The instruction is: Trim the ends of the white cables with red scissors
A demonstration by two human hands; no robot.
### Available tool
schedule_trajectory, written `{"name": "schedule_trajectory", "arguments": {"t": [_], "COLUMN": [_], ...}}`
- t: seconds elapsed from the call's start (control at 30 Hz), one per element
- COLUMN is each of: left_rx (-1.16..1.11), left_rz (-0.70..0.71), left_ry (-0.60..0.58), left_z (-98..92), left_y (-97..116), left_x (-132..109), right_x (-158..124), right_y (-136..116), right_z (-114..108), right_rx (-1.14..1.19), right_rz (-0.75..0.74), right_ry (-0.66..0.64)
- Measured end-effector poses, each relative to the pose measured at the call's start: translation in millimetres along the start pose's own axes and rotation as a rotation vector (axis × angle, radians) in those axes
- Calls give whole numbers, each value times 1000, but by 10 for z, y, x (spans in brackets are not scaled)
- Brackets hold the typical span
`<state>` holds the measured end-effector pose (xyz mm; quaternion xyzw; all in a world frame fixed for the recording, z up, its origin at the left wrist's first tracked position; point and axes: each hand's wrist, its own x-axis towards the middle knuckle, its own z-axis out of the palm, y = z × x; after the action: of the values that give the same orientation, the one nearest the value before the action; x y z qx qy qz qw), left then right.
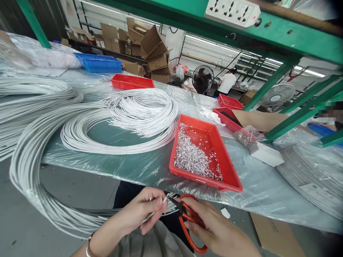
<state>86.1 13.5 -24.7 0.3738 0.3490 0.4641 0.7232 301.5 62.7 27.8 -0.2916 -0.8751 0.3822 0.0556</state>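
Observation:
My left hand (154, 207) pinches a thin white cable (164, 200) close to its end, in front of the table edge. In my right hand (206, 223) is a pair of scissors (184, 214) with orange handles and dark blades. The blade tips meet or nearly meet the cable end beside my left fingers; whether they touch it I cannot tell. Just beyond my hands, a red tray (227, 175) holds a heap of small shiny metal pieces (189, 155). To its left lies a large coil of white cable (125, 148), and more loops hang over the table's front edge.
On the plastic-covered table (150, 175) stand another red tray (132, 82) and a blue tray (99, 63). Green frame bars (278, 32) with a power strip (232, 12) cross overhead. A white box (266, 153) sits at right. Behind are cartons, fans and a person (227, 82).

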Motion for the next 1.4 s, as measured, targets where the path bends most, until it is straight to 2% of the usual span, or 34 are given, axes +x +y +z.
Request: {"name": "schedule_trajectory", "arguments": {"t": [0.07, 0.17, 0.27, 0.33, 0.43, 0.57, 0.83, 0.97, 1.07, 1.2, 1.3, 1.4], "left_rx": [1, 33, 132, 271, 513, 652, 628, 572, 446, 375, 466, 606], "left_rz": [4, 17, 12, 54, 195, 259, 278, 355, 306, 229, 308, 392], "left_ry": [-2, 21, 56, 104, 143, 143, 257, 270, 234, 219, 286, 361], "left_z": [4, 55, 132, 169, 189, 178, 171, 209, 226, 217, 205, 191], "left_y": [14, 41, 51, 51, 60, 74, 31, 45, 49, 37, 21, -5], "left_x": [-11, -23, -23, -18, -4, 40, 84, 62, 60, 84, 98, 99], "right_x": [43, 186, 362, 451, 511, 500, 447, 473, 499, 519, 515, 498], "right_y": [31, 20, -55, -104, -128, -101, -109, -81, -64, -87, -127, -157], "right_z": [19, 94, 216, 306, 421, 493, 450, 478, 491, 482, 464, 444], "right_rx": [132, 511, 830, 933, 1075, 1262, 1275, 1408, 1442, 1361, 1220, 1091], "right_rz": [35, 105, 102, 96, 119, 174, 161, 215, 238, 172, 140, 142], "right_ry": [49, 213, 342, 367, 388, 370, 499, 339, 263, 404, 539, 614]}}
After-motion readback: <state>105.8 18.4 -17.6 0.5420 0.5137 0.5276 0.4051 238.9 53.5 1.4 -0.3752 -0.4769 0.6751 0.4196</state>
